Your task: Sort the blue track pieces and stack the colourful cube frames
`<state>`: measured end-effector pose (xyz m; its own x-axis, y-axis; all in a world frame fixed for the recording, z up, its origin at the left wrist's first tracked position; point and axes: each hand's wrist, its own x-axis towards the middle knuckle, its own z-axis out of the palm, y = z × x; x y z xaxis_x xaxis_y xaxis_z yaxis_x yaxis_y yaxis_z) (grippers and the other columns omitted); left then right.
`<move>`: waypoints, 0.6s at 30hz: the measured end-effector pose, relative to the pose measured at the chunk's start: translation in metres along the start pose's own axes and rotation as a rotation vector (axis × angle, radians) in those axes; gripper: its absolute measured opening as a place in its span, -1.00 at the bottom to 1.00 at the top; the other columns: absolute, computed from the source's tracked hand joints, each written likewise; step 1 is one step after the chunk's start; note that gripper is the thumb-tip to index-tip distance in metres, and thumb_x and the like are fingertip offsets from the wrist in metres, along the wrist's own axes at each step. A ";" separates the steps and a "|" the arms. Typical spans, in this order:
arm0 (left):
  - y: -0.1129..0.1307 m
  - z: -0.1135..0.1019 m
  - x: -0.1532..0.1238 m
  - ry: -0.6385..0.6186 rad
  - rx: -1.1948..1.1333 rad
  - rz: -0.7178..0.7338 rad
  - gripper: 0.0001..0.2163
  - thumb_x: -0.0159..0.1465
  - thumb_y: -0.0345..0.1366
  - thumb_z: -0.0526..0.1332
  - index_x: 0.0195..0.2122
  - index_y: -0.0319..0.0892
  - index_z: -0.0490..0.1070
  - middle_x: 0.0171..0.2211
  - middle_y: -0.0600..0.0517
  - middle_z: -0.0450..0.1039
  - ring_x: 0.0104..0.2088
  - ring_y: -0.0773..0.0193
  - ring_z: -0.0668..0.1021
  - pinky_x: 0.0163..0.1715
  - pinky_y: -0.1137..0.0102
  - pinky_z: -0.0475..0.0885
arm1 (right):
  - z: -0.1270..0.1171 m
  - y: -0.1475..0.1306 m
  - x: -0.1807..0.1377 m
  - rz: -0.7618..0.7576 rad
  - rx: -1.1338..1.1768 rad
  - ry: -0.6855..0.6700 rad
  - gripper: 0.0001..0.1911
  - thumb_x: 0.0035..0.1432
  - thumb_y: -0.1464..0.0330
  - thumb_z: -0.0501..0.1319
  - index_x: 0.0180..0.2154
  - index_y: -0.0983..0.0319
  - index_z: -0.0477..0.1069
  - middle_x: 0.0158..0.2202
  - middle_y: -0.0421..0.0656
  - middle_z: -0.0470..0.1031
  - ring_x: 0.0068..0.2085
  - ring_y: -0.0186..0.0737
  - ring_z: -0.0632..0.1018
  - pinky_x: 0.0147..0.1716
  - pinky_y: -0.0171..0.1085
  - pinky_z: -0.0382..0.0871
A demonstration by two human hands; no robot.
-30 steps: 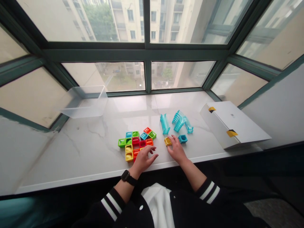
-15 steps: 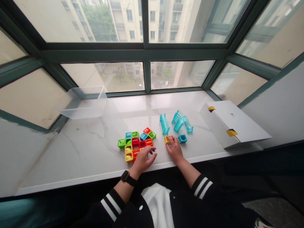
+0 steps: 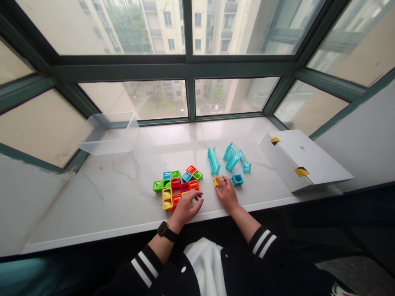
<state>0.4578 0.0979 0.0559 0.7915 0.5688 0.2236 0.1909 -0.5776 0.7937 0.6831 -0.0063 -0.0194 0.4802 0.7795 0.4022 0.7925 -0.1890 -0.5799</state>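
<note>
A flat cluster of coloured square blocks lies on the marble windowsill. My left hand rests at its near right corner, fingers curled over the orange blocks and touching them. My right hand lies to the right, its fingertips pinching a single yellow block. A teal block sits just right of that hand. Behind them lie translucent teal ribbed pieces.
A clear plastic tub stands at the back left by the window. A white cardboard box with yellow tape lies at the right. The sill's front edge runs just below my hands.
My right hand has drawn slightly left and nearer, fingers still on the yellow block. My left hand's fingers have curled in a little at the cluster.
</note>
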 end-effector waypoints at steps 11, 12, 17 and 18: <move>0.001 -0.001 0.000 -0.001 0.015 0.007 -0.84 0.41 -0.26 0.22 -0.03 -0.08 0.50 -0.16 -0.03 0.59 -0.22 0.19 0.62 -0.12 0.23 0.54 | -0.001 -0.001 -0.001 0.015 0.066 0.014 -0.50 0.31 0.30 0.23 0.26 0.10 0.42 0.27 0.08 0.25 0.11 0.09 0.49 0.17 0.15 0.48; 0.001 -0.001 0.000 0.000 0.015 0.006 -0.85 0.41 -0.26 0.22 -0.03 -0.08 0.50 -0.16 -0.03 0.59 -0.23 0.19 0.62 -0.12 0.23 0.54 | -0.002 -0.001 -0.001 0.018 0.073 0.021 -0.49 0.30 0.29 0.24 0.27 0.11 0.41 0.28 0.08 0.23 0.10 0.08 0.50 0.16 0.14 0.49; 0.002 0.001 -0.001 0.009 0.017 0.002 -0.85 0.41 -0.28 0.21 -0.04 -0.08 0.50 -0.18 -0.02 0.58 -0.23 0.19 0.61 -0.12 0.24 0.52 | -0.009 -0.007 -0.005 -0.023 0.046 0.084 -0.45 0.29 0.29 0.24 0.29 0.15 0.34 0.26 0.09 0.27 0.24 0.15 0.41 0.23 0.19 0.41; 0.002 0.001 -0.001 0.009 0.016 0.003 -0.85 0.41 -0.29 0.21 -0.04 -0.08 0.50 -0.18 -0.02 0.58 -0.22 0.19 0.61 -0.12 0.24 0.52 | -0.012 -0.008 -0.006 -0.032 0.038 0.096 -0.46 0.29 0.29 0.24 0.28 0.16 0.34 0.25 0.10 0.29 0.26 0.16 0.40 0.25 0.21 0.39</move>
<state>0.4579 0.0957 0.0564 0.7870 0.5721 0.2310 0.1976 -0.5884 0.7840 0.6783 -0.0161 -0.0088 0.4901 0.7234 0.4864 0.7943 -0.1408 -0.5909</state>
